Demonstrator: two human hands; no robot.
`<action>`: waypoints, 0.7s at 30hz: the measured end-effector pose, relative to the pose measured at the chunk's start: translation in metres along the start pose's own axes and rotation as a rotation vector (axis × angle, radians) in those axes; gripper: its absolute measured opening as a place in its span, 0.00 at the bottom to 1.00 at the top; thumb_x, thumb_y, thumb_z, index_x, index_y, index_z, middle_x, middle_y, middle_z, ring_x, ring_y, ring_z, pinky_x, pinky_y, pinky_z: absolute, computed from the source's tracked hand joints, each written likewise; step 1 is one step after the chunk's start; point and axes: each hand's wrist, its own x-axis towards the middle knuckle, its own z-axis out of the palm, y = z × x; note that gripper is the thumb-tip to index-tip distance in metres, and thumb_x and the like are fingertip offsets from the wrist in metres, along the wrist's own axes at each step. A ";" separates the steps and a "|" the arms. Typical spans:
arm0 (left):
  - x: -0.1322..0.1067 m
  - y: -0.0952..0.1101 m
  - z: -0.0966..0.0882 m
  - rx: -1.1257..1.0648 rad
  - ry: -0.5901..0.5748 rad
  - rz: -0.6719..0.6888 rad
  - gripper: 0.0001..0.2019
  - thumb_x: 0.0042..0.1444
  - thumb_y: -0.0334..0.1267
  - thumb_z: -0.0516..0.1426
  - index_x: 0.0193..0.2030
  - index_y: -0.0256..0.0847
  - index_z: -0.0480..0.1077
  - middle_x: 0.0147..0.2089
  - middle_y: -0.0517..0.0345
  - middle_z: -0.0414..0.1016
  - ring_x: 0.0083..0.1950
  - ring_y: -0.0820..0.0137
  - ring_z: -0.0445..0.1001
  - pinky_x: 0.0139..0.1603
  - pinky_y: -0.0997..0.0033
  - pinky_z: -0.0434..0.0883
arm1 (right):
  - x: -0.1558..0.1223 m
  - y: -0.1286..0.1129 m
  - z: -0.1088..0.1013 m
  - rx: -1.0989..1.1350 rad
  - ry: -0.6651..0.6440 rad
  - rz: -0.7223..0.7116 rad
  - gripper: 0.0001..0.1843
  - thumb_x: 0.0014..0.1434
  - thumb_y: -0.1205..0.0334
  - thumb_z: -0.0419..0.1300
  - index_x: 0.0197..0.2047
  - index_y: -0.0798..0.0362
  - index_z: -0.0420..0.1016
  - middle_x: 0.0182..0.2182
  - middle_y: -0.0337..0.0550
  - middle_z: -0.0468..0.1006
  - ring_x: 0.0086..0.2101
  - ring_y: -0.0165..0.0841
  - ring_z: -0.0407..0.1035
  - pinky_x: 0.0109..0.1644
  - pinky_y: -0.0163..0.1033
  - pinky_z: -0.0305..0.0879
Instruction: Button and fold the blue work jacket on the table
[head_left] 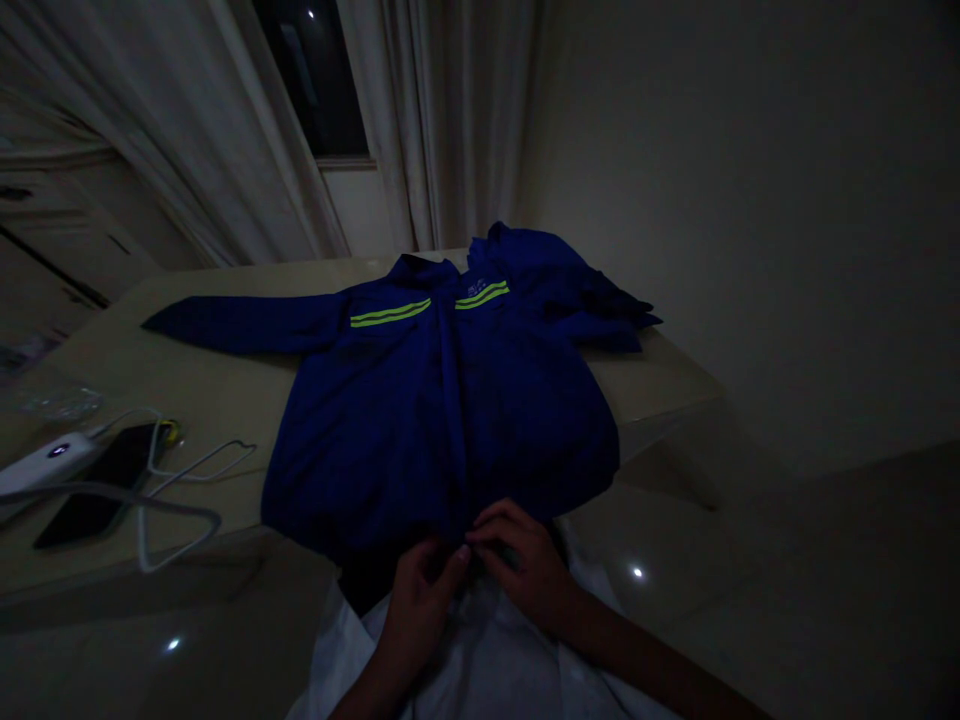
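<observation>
A dark blue work jacket (367, 410) with yellow-green stripes on the chest lies front up across the table, its lower edge hanging over the near side. Its left-lying sleeve is stretched out flat, while the one on the right is bunched. My left hand (426, 590) pinches the bottom of the jacket's front opening. Close beside it, my right hand (521, 560) grips the same hem with thumb and forefinger, the fingertips of both hands nearly meeting. Dim light hides the exact bit of cloth or fastener between the fingers.
On the pale table (217, 390), to the left, are a white power bank (49, 462), a black phone (105, 480), a looping white cable (202, 465) and a crumpled clear plastic piece (64, 402). Curtains (450, 120) hang behind; a wall (735, 230) stands at right.
</observation>
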 end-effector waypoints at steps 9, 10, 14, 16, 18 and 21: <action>0.000 -0.002 -0.002 -0.036 -0.002 -0.026 0.29 0.42 0.66 0.70 0.28 0.37 0.75 0.28 0.54 0.76 0.32 0.66 0.73 0.34 0.69 0.72 | 0.001 -0.001 0.002 0.013 0.010 -0.026 0.12 0.64 0.69 0.63 0.48 0.47 0.83 0.45 0.45 0.79 0.44 0.34 0.77 0.48 0.38 0.73; 0.000 -0.003 -0.001 -0.042 0.009 -0.033 0.30 0.41 0.66 0.70 0.28 0.37 0.76 0.29 0.53 0.77 0.32 0.65 0.74 0.34 0.69 0.72 | 0.001 -0.001 0.003 0.013 0.011 -0.025 0.12 0.64 0.69 0.63 0.48 0.47 0.83 0.45 0.45 0.79 0.44 0.34 0.77 0.48 0.38 0.73; 0.002 -0.006 0.001 -0.017 0.094 -0.094 0.33 0.35 0.67 0.72 0.34 0.37 0.78 0.35 0.49 0.80 0.38 0.60 0.77 0.39 0.65 0.74 | -0.002 -0.002 0.003 0.001 0.017 -0.027 0.10 0.64 0.69 0.63 0.46 0.48 0.83 0.44 0.45 0.79 0.44 0.34 0.77 0.49 0.38 0.73; 0.002 -0.007 -0.005 0.033 0.071 -0.098 0.31 0.36 0.65 0.72 0.35 0.37 0.79 0.36 0.48 0.81 0.40 0.57 0.78 0.41 0.64 0.75 | 0.000 -0.002 -0.004 -0.033 -0.004 -0.044 0.10 0.64 0.67 0.65 0.48 0.47 0.82 0.46 0.45 0.79 0.45 0.35 0.77 0.50 0.39 0.74; 0.003 -0.002 -0.021 0.106 -0.095 -0.057 0.25 0.40 0.62 0.72 0.33 0.41 0.80 0.35 0.49 0.82 0.40 0.56 0.79 0.40 0.65 0.75 | 0.014 -0.003 -0.020 -0.088 -0.008 -0.087 0.13 0.63 0.64 0.67 0.51 0.47 0.81 0.48 0.46 0.79 0.47 0.36 0.77 0.53 0.41 0.74; 0.008 0.025 -0.054 0.223 -0.435 0.043 0.16 0.39 0.54 0.74 0.29 0.50 0.81 0.30 0.55 0.82 0.35 0.58 0.80 0.35 0.67 0.73 | 0.068 -0.001 -0.051 -0.163 0.089 -0.150 0.12 0.66 0.59 0.66 0.52 0.47 0.80 0.47 0.46 0.80 0.47 0.37 0.77 0.54 0.42 0.73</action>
